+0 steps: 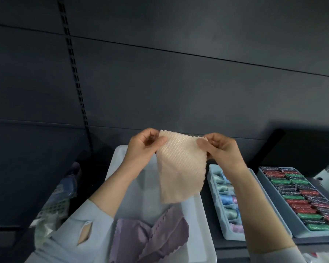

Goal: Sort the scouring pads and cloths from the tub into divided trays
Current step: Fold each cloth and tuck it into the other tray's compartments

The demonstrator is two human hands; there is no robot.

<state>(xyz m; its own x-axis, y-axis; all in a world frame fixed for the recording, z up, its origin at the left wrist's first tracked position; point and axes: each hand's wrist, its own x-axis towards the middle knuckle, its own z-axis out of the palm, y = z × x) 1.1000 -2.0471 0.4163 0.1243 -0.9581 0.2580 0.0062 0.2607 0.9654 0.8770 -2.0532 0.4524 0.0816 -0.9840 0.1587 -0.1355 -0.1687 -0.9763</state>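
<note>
Holding up a peach cloth (180, 168), I have it pinched at its two top corners. My left hand (143, 147) nips the left corner between thumb and curled fingers, and my right hand (219, 149) nips the right corner the same way. The cloth hangs down flat between them, above the far half of the white tub (194, 224). It has a bumpy weave and zigzag edges.

Down in the tub, near its close edge, lie purple cloths (152, 238), crumpled and crossing each other. I can see no other cloths in there, but my arms hide some of the floor.

On the counter (207, 215) just right of the tub sits a pale blue divided tray (224, 204). Its slots hold folded cloths in blue, pink and pale green. Right of that tray sits a grey tray (300, 198) packed with red, green and dark shiny scouring pads. At the left edge of the counter lies a clear bag (53, 202) with some packets in it.

I think this is the step where I spread a cloth out before folding it. Next it needs to be folded small, so it fits one slot, then carried right to the pale blue tray. I cannot tell from here which slot is free. The cloth is thin and floppy, so I should keep both corners tight while folding.
</note>
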